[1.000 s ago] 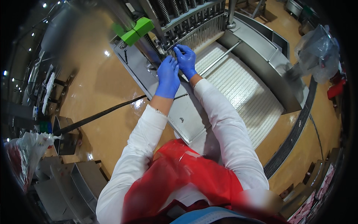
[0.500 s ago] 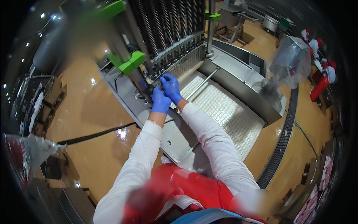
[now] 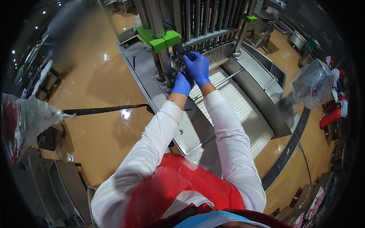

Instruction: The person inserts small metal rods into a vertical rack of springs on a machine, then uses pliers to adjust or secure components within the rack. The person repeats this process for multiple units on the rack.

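Both my hands wear blue gloves and reach into a steel machine. My left hand (image 3: pixel 181 83) is pressed against the row of thin metal rods (image 3: pixel 213 53) at the machine's left end, next to a steel column (image 3: pixel 164 66). My right hand (image 3: pixel 197 67) curls over the same rods just above and to the right, its fingers closed around them. What the left fingers hold is hidden behind the right hand. A green clamp block (image 3: pixel 159 38) sits on the column above. A white ribbed conveyor belt (image 3: pixel 239 110) runs below the rods.
A row of dark coil springs (image 3: pixel 205 17) stands above the rods. A steel trough (image 3: pixel 266 87) borders the belt on the right. A black hose (image 3: pixel 102 110) lies on the tan floor at left. A plastic-wrapped object (image 3: pixel 313 81) stands at right, a floor drain grate (image 3: pixel 289 152) beyond.
The view has closed in on the machine. Both hands stayed at the rods' left end, with the right hand now folded over the left hand's fingers.
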`<move>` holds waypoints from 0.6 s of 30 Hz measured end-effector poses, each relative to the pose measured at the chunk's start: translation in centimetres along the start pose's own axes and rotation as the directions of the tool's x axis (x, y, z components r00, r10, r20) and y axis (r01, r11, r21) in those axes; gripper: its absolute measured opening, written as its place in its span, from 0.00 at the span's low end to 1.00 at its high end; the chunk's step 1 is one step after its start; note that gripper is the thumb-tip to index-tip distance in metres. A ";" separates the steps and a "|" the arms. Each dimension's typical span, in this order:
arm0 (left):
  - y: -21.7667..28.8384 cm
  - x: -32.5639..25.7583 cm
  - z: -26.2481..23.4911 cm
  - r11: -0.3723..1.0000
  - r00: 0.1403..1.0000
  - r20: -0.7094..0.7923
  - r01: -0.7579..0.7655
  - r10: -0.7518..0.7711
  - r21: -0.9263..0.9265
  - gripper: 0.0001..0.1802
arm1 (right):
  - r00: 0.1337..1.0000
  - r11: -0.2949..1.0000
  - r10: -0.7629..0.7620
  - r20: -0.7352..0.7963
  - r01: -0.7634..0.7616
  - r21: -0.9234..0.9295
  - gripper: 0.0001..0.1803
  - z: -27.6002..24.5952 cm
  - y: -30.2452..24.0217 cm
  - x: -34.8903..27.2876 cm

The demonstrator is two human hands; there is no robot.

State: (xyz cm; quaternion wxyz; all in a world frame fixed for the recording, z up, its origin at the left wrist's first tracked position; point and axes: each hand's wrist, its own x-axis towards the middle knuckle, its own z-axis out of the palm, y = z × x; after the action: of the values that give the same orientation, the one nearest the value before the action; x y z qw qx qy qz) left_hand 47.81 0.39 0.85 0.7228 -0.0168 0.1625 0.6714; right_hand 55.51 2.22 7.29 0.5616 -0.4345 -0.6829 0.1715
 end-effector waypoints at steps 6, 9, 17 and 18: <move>0.9 1.1 -0.1 0.982 0.985 -0.110 -0.118 0.135 0.146 0.13 | 0.991 0.982 -0.121 0.058 0.128 -0.137 0.13 0.7 -0.4 1.2; 0.8 1.6 -0.3 0.975 0.978 -0.133 -0.133 0.158 0.178 0.13 | 0.979 0.965 -0.170 0.116 0.189 -0.184 0.12 0.8 -0.9 1.5; 0.7 1.6 -0.9 0.962 0.971 -0.160 -0.137 0.178 0.237 0.13 | 0.998 0.999 -0.042 0.049 0.041 0.015 0.12 0.0 -1.3 0.5; 1.1 1.8 -1.3 0.962 0.973 -0.149 -0.140 0.178 0.233 0.13 | 0.998 0.998 -0.046 0.047 0.044 0.042 0.12 -0.1 -1.4 0.6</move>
State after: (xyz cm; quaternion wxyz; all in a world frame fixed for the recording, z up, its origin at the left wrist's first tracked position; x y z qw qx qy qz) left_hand 46.56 1.94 -0.67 0.6474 0.0199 0.2976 0.7014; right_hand 54.99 1.87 8.73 0.5576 -0.4032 -0.7021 0.1830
